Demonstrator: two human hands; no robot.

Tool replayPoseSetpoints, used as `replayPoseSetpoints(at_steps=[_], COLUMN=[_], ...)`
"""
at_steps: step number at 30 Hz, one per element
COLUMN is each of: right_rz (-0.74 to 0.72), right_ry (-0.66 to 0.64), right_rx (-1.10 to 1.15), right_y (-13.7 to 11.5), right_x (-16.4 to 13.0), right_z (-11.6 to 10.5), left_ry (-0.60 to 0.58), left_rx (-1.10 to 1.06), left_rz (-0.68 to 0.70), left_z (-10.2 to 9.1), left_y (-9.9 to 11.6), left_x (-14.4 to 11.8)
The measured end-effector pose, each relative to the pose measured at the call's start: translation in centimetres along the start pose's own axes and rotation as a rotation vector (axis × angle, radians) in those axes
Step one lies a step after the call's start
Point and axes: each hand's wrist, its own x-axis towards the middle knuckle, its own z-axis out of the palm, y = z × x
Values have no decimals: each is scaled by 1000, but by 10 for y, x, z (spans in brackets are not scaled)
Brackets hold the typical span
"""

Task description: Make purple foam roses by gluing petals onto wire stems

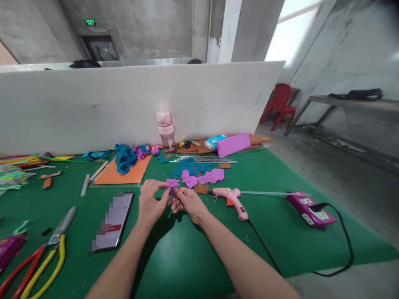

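Observation:
Both my hands meet over the green table (174, 257), pinching a small purple felt flower (172, 183) between them. My left hand (151, 203) grips its left petals with thumb and fingers. My right hand (188, 202) holds the flower from the right, and a thin wire stem hangs down below it. Just behind lie loose purple felt pieces (208, 177) and teal felt pieces (187, 168). A pink glue gun (232, 197) rests on the table a little to the right of my right hand.
A phone (114, 222) lies left of my left arm, with scissors (60, 228) and yellow-handled pliers (46, 270) further left. Teal felt roses (124, 158) sit on an orange sheet. A pink bottle (165, 128) stands by the white partition (93, 104). A purple power strip (310, 209) lies right.

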Motion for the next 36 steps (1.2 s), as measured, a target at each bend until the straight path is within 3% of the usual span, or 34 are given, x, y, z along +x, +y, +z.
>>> replayPoseSetpoints(at_steps=[19,36], right_rz=[-16,-28], right_ry=[45,8], right_rx=[-93,-185], right_y=[0,0], right_x=[1,5], right_z=[-3,-9], left_ry=[-130,-212], left_rx=[-78,-46], left_rz=[-78,-28], left_z=[2,-1], left_y=[-6,-8], left_x=[1,4])
